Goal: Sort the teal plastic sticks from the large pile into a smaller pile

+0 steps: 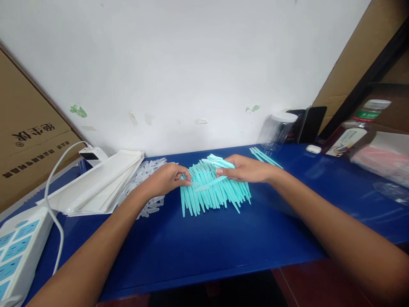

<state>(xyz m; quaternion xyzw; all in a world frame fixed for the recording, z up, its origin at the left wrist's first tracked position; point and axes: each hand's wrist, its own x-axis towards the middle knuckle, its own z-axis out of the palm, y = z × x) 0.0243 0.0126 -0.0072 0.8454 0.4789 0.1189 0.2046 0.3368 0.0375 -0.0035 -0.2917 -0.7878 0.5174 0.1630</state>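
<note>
My right hand (247, 169) is closed around a bunch of slim turquoise eyebrow razors (217, 160). One razor (209, 184) juts out of that grip below the others and points left. At its tip, my left hand (169, 175) pinches a small translucent blade cap (194, 183); whether the cap sits on the razor or only beside it, I cannot tell. Beneath both hands lies a heap of turquoise razors (195, 202). To its left spreads a pile of clear caps (153, 207), partly hidden by my left hand and forearm.
White plastic bags (96, 187) lie left on the blue table (204, 247), near a power strip (19, 251) and a white cable (47, 187). A few razors (266, 157) lie behind my right hand. A clear jar (277, 128), phone (311, 124) and bottle (354, 130) stand at right.
</note>
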